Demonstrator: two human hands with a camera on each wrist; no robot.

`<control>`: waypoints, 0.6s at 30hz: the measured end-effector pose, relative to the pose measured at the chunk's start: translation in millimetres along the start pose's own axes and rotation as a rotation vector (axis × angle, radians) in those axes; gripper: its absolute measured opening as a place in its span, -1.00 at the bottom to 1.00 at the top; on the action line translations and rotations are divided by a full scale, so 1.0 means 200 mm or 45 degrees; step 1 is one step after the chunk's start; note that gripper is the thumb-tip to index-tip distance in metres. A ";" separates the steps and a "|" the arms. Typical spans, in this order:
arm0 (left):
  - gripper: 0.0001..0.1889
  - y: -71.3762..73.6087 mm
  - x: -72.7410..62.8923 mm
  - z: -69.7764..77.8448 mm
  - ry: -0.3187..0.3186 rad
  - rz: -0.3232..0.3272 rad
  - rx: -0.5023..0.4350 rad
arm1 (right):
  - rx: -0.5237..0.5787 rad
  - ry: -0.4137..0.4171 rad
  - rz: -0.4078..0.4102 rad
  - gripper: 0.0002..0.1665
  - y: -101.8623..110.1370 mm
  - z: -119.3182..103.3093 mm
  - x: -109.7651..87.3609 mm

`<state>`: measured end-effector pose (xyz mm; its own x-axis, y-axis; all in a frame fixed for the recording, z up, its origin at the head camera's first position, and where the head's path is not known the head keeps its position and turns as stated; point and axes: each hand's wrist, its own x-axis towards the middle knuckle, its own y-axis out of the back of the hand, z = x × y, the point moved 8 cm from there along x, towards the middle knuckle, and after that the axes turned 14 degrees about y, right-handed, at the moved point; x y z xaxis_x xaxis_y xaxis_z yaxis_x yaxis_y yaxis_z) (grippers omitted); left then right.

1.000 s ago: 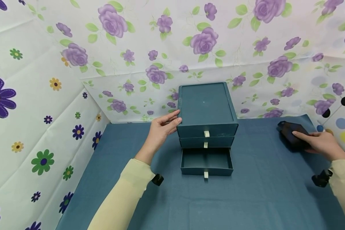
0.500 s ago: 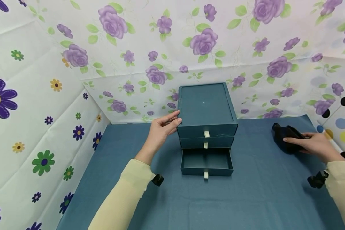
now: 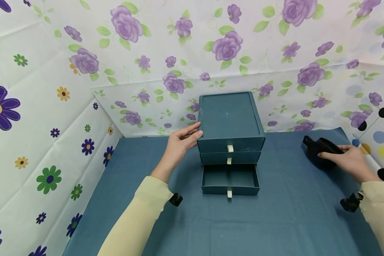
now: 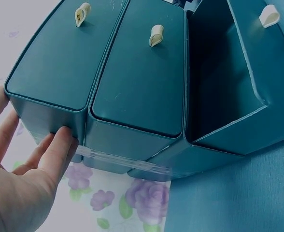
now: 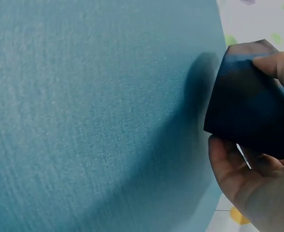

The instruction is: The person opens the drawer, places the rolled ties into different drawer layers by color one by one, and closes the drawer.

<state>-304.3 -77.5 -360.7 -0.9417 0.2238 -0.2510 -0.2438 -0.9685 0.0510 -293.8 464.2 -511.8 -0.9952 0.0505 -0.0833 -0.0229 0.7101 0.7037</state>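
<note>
A dark blue-green chest of three drawers stands at the middle of the back, its bottom drawer pulled out and bare inside. My left hand rests on its upper left edge, thumb and fingers fairly straight. In the left wrist view, the left hand touches the side of the chest beside the top drawer. Far to the right, my right hand grips a dark folded necktie. In the right wrist view, thumb and fingers pinch the necktie, which shows faint blue stripes.
A blue cloth covers the table. The flowered sheet hangs right behind the chest, with another patterned sheet along the left. A dotted sheet borders the right side. Cream pull tabs stick out from the drawers.
My right hand has shifted a little to the left with the necktie, which has turned and changed shape in the grip. The left hand and the chest have stayed put.
</note>
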 end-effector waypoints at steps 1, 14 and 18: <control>-0.52 0.00 0.00 0.00 -0.001 -0.001 -0.002 | -0.002 -0.015 0.034 0.30 0.01 0.00 -0.01; -0.52 0.00 0.01 -0.01 -0.010 -0.009 0.008 | 0.016 0.090 0.059 0.14 -0.01 -0.20 -0.05; -0.52 0.00 0.00 0.00 -0.001 -0.008 0.005 | 0.032 0.148 0.017 0.01 -0.05 -0.32 -0.08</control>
<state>-304.4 -77.4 -360.2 -0.9403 0.2301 -0.2509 -0.2508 -0.9666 0.0534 -283.6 411.7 -472.8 -0.9997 -0.0209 0.0095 -0.0087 0.7273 0.6863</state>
